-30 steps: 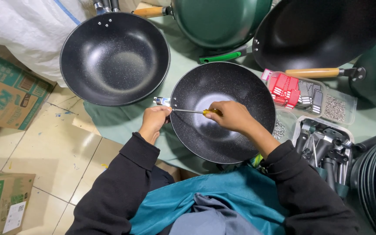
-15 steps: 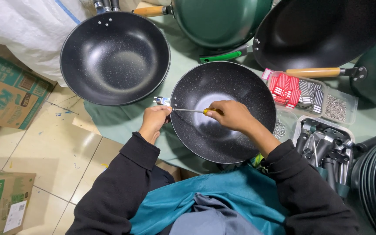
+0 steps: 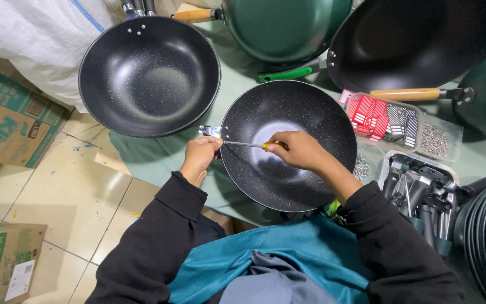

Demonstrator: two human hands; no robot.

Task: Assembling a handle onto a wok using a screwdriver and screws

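A black speckled wok (image 3: 305, 180) rests on the green-covered table edge in front of me. My right hand (image 3: 299, 151) is inside the wok, gripping a yellow-handled screwdriver (image 3: 248, 144) whose shaft points left at the wok's rim. My left hand (image 3: 201, 157) holds a small metal handle bracket (image 3: 209, 131) against the outside of that rim, where the screwdriver tip meets it. Both sleeves are black.
A second black wok (image 3: 150, 76) lies to the upper left. Green woks with wooden and green handles stand along the back (image 3: 288, 28). Clear trays of red tags, screws (image 3: 400, 121) and metal handle parts (image 3: 423, 191) sit at the right. Cardboard boxes (image 3: 7, 118) stand on the tiled floor.
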